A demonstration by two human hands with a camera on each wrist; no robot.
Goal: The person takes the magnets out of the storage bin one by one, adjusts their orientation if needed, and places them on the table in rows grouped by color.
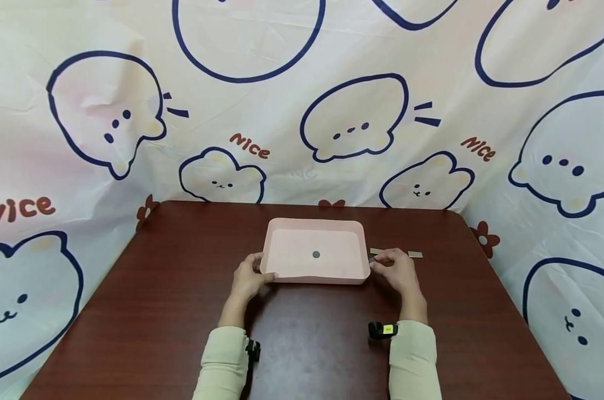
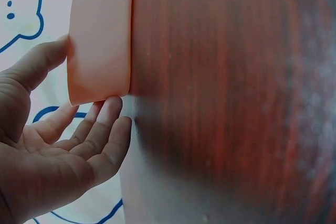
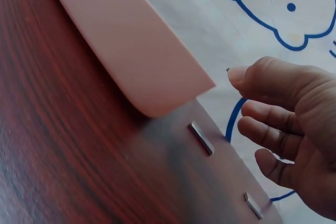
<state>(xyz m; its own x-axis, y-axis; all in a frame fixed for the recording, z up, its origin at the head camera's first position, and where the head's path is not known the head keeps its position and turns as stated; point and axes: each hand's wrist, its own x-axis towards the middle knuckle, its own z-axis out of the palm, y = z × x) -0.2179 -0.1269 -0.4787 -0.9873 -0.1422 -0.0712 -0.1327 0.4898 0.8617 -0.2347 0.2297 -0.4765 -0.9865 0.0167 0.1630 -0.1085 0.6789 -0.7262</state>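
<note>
A shallow pink tray [image 1: 291, 270] sits on the table, with a small dark grey disc [image 1: 316, 254] lying in it. My left hand [image 1: 249, 279] holds the tray's near left corner; in the left wrist view the thumb is at the rim and the fingertips [image 2: 111, 109] are at the lower edge of the tray wall [image 2: 100, 35]. Just off the tray's right side, my right hand [image 1: 397, 270] pinches a small grey piece [image 1: 372, 259] between thumb and fingertips. Only a tiny dark edge of it [image 3: 228, 70] shows past the thumb in the right wrist view, so its kind I cannot tell.
Two small flat metallic bars, one nearer the tray [image 3: 201, 138] and one farther right [image 3: 253, 205], lie on the table beyond the right hand. The dark brown wooden table [image 1: 312, 339] ends at a patterned cloth [image 1: 281, 111] behind and at the sides.
</note>
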